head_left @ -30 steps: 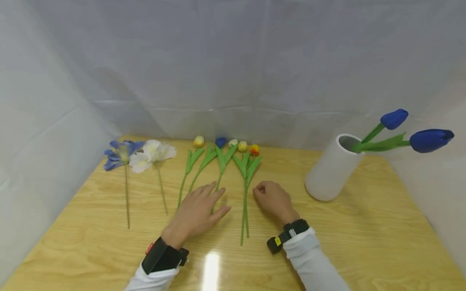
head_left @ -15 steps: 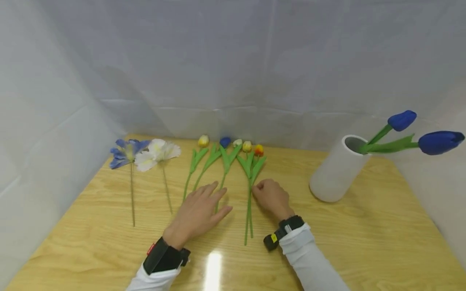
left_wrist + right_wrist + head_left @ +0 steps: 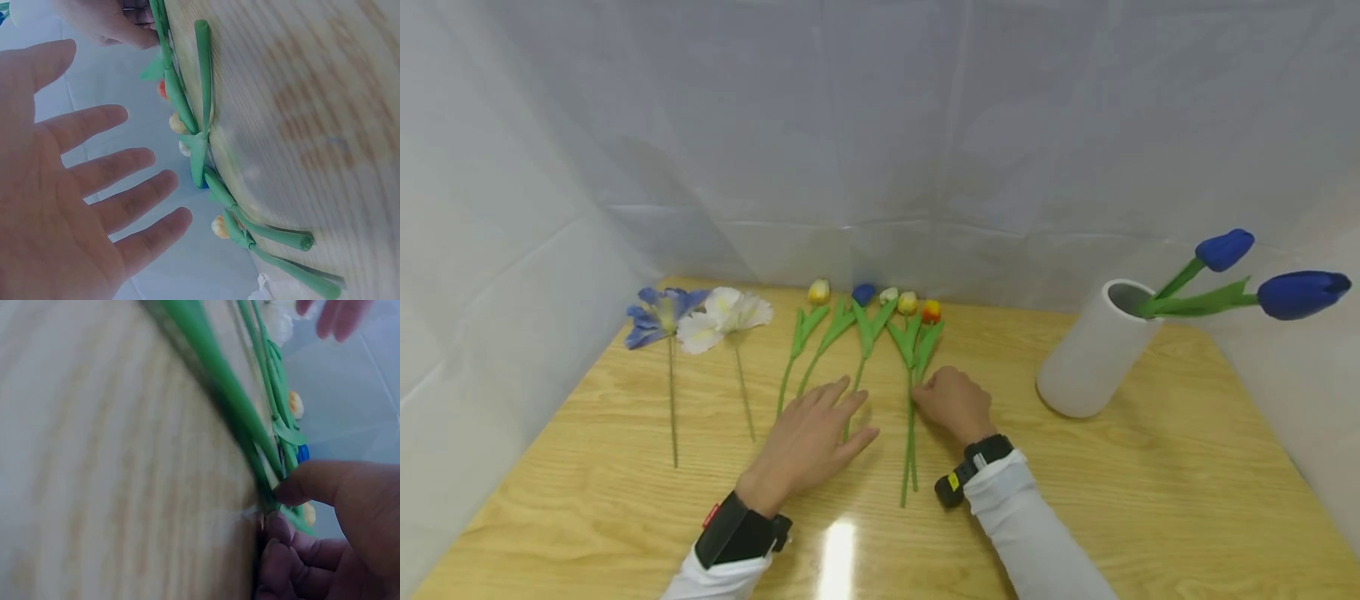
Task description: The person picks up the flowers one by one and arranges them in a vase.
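In the head view, my right hand has its thumb and fingertips at the stem of the orange-red tulip. The right wrist view shows the thumb and curled fingers pinching a green stem low over the table. A yellow tulip lies against it, their stems crossing. My left hand is spread flat above the stems of several other tulips, among them a yellow-white tulip, a blue tulip and a white tulip. Straight, apart fingers holding nothing appear in the left wrist view.
A white vase stands at the right with two blue tulips leaning out of it. A blue-purple flower and a white flower lie at the left of the wooden table. White sheeting closes the back and sides.
My right hand has moved slightly left onto the orange-red tulip's stem and now pinches it; that tulip's leaves have shifted a little left. The left hand stays nearly still.
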The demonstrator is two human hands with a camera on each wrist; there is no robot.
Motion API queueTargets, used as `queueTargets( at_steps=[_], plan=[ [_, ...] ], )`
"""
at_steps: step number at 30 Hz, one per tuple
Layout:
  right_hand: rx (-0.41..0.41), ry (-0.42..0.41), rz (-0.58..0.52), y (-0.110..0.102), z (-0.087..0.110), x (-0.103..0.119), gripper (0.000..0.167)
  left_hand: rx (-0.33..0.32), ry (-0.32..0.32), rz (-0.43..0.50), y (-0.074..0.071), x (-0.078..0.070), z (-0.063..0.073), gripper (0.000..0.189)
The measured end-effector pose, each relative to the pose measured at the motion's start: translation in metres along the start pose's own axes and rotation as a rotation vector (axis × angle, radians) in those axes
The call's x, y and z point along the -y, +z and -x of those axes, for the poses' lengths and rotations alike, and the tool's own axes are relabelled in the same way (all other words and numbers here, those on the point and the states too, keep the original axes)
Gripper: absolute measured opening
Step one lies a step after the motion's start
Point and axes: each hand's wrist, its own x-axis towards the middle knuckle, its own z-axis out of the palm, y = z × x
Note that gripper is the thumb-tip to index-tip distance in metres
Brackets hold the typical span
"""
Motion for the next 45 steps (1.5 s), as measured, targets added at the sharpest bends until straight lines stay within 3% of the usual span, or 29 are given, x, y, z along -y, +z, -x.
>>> queueTargets(
  at_steps=[7, 12, 17, 25, 29, 36, 45],
  plan=[
    [0.011, 0.044, 0.075, 0.002, -0.002, 0.005, 0.038, 0.008, 0.002, -0.001, -0.001, -0.001, 0.001, 0.058],
    [-0.013, 0.038, 0.063, 0.000, -0.001, 0.008, 0.034, 0.008, 0.000, -0.005, -0.002, -0.001, 0.002, 0.058],
    [-0.030, 0.031, 0.009, -0.003, -0.001, 0.004, 0.030, 0.004, 0.002, 0.002, -0.001, -0.001, 0.003, 0.058],
    [-0.043, -0.009, -0.129, -0.003, 0.000, -0.010, 0.041, 0.003, -0.001, 0.004, 0.001, -0.002, 0.004, 0.058],
    [-0.068, -0.015, -0.158, -0.006, 0.000, -0.013, 0.038, 0.004, -0.001, 0.002, 0.000, -0.002, 0.003, 0.057],
    [-0.215, -0.041, -0.123, -0.015, 0.002, -0.015, 0.017, -0.010, 0.007, 0.013, -0.001, -0.003, 0.003, 0.055],
    [-0.333, -0.085, -0.195, -0.032, 0.007, -0.022, 0.021, -0.011, 0.011, 0.007, -0.003, -0.004, 0.004, 0.055]
  ],
)
